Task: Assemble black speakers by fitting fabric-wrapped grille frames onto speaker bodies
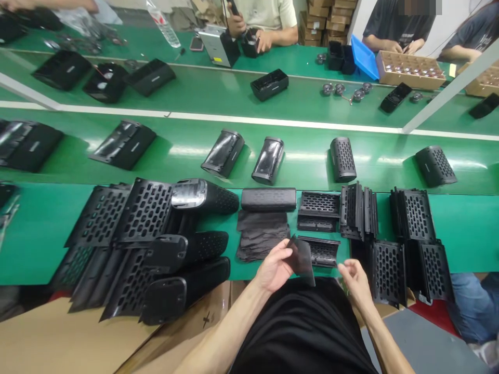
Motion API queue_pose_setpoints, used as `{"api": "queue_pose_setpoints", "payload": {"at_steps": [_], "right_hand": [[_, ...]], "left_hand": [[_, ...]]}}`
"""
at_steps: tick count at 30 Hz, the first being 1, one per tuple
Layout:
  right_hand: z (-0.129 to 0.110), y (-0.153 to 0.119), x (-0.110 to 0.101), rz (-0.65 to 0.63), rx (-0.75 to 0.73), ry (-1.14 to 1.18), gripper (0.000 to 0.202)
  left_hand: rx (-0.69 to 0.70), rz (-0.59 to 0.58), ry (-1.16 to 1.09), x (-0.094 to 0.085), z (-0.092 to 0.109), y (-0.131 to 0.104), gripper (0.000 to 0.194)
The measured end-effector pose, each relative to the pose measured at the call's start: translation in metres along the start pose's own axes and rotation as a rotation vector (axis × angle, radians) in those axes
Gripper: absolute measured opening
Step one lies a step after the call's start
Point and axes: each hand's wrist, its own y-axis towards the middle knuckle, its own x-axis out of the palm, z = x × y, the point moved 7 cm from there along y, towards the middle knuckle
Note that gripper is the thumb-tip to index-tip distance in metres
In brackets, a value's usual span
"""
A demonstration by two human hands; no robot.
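Between the thumb and fingers of my left hand point(275, 264) is a thin, dark, see-through mesh sheet point(303, 261), tilted above the table's front edge. My right hand point(355, 283) is apart from the sheet, its fingers curled and thumb near the fingertips; anything pinched there is too small to make out. Just beyond the sheet, partly covered by it, lies a black perforated speaker grille point(325, 253), hollow side up. A pile of black mesh sheets point(262, 236) lies beyond my left hand, with a closed black grille piece point(268, 199) behind it.
Stacked grilles point(390, 270) stand at my right, more grilles point(146, 210) at far left beside black speaker housings point(187, 252). Past the table, a green conveyor belt point(304, 150) carries several speakers point(268, 160). Co-workers sit opposite, near a cardboard tray point(411, 78) of small parts.
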Motion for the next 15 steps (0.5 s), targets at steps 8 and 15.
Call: {"api": "queue_pose_setpoints", "payload": {"at_steps": [8, 15], "right_hand": [[-0.058, -0.023, 0.092, -0.778, 0.161, 0.530, 0.064], [-0.027, -0.001, 0.048, -0.455, 0.169, 0.508, 0.045]], "left_hand": [[-0.053, 0.021, 0.144, 0.002, -0.011, 0.014, 0.026], [0.102, 0.135, 0.483, -0.032, -0.007, 0.020, 0.043]]}}
